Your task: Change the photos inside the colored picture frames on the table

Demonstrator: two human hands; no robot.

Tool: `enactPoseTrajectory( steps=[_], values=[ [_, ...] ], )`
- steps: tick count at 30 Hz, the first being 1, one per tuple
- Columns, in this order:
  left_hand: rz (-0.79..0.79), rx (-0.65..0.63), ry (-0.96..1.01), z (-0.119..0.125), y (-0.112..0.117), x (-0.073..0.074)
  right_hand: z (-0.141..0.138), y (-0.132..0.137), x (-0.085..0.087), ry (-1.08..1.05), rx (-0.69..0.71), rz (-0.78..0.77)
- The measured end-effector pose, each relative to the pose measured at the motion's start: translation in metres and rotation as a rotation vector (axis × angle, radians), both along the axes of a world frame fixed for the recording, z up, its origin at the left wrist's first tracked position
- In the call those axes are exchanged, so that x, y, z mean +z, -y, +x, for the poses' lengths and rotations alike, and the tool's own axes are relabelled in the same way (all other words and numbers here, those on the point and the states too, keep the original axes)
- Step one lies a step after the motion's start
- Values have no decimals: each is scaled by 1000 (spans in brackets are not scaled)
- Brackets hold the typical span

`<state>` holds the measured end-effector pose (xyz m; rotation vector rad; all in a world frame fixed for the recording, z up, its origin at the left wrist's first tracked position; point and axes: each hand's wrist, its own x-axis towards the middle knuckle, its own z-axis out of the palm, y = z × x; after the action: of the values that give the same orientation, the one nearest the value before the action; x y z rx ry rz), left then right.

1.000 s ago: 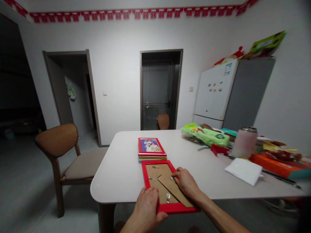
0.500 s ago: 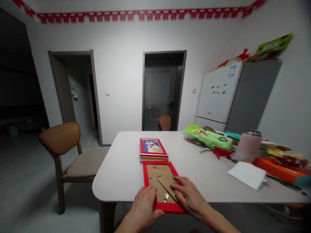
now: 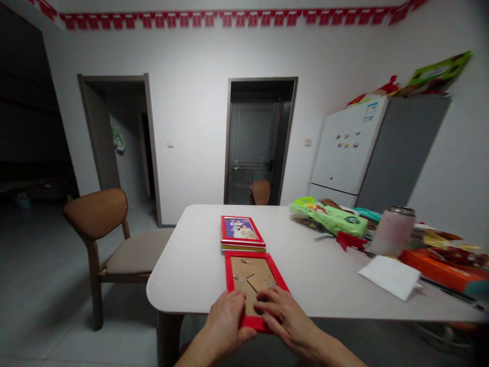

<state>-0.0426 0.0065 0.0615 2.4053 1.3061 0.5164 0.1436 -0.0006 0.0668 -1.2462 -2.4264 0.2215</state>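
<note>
A red picture frame [image 3: 278, 271] lies face down at the table's near edge, its brown backing board [image 3: 241, 290] showing. Metal clips [image 3: 238, 278] sit around the board, and a slanted slit or support strip crosses it. My left hand [image 3: 226, 317] grips the frame's lower left corner, thumb along the bottom rim. Over the lower right part is my right hand [image 3: 284, 313], its curled fingers on the board near the bottom clip, which they hide. Just beyond lies a stack of picture frames [image 3: 243, 248], the top one a red-framed photo [image 3: 240, 229] facing up.
On the right of the white table [image 3: 191, 239] are a green packet [image 3: 332, 218], a pink bottle [image 3: 393, 232], a folded white tissue [image 3: 389, 277], an orange box [image 3: 446, 267] and a black pen [image 3: 453, 293]. A wooden chair [image 3: 97, 216] stands at left.
My right hand has slid from the frame's right edge leftward and down to the bottom clip, covering it. My left hand keeps its place on the lower left corner.
</note>
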Motion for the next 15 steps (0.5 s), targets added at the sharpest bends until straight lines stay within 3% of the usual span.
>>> enactPoseTrajectory(
  steps=[8, 15],
  values=[
    [4, -29, 31, -6, 3, 1, -40, -60, -9, 43, -124, 35],
    [14, -34, 67, -8, 1, -2, -45, -60, -6, 135, -58, 41]
  ],
)
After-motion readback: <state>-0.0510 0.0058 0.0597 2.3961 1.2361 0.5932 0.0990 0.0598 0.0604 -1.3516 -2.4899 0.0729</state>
